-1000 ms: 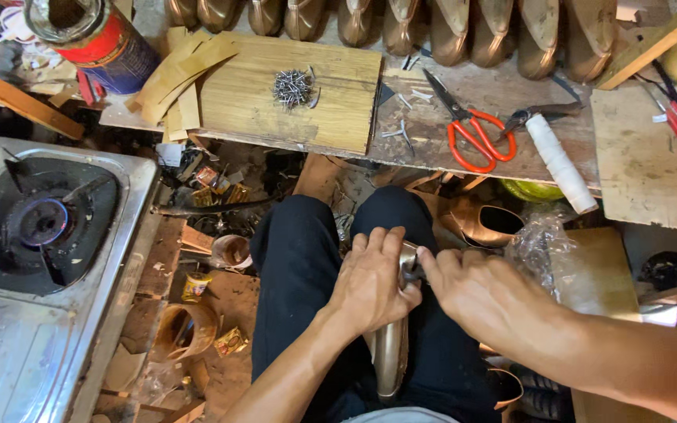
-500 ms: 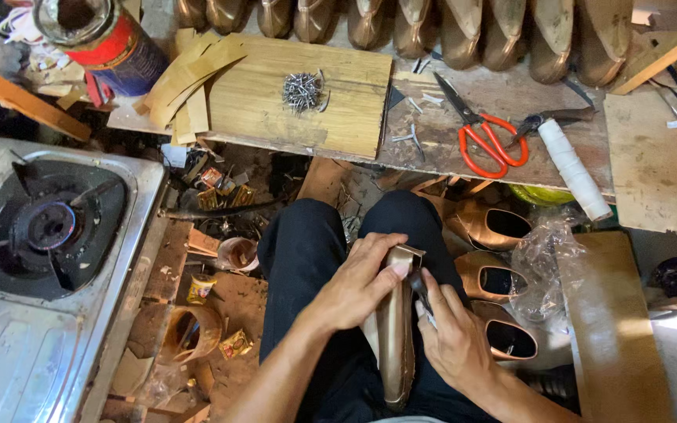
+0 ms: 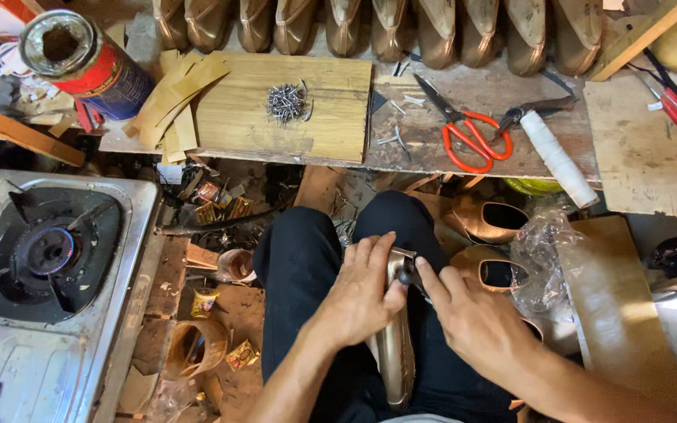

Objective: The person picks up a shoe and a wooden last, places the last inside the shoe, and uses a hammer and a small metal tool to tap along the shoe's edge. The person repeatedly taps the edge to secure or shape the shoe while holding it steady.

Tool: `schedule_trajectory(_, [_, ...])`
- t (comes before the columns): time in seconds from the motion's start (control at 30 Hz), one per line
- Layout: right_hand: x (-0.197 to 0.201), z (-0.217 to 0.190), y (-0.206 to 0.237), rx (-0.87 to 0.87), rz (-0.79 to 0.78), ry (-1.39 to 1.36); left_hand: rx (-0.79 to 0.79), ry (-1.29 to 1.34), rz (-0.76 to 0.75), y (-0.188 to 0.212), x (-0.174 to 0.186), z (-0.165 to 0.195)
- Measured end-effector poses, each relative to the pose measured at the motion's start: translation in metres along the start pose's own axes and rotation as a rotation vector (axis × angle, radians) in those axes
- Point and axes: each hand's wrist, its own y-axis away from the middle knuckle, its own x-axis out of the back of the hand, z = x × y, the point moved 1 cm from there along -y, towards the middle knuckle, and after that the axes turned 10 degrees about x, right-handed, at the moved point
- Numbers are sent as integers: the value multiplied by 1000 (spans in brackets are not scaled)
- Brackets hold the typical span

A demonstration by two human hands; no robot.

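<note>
Resting on the lap, a gold shoe (image 3: 396,352) was clasped by the left hand (image 3: 358,294); the right hand (image 3: 472,317) pinched a dark tool (image 3: 410,274) (scissors (image 3: 464,129) on the table (image 3: 652,157)).

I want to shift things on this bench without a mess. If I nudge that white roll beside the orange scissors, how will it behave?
The white roll is a long cylinder lying on its side, so it would probably roll toward the bench edge. It looks firm, likely keeping its shape. Its handle end touches the scissors, which might shift too.
</note>
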Motion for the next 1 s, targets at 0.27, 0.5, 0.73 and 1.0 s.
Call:
schedule_trajectory(0.27, [-31, -21, -2, -164, 323, -375, 19, 150, 188, 6, -12, 3])
schedule_trajectory(0.5, [7, 1, 4, -38, 61, -349, -48, -5, 303, 8, -22, 14])
schedule_trajectory(0.73, [-30, -25, -1, -160, 268, -362, -35, 89, 231, 11, -13, 11])
schedule_trajectory(1.0, [8, -10, 9, -100, 99, -534, -36, -52, 338, 8, -24, 24])
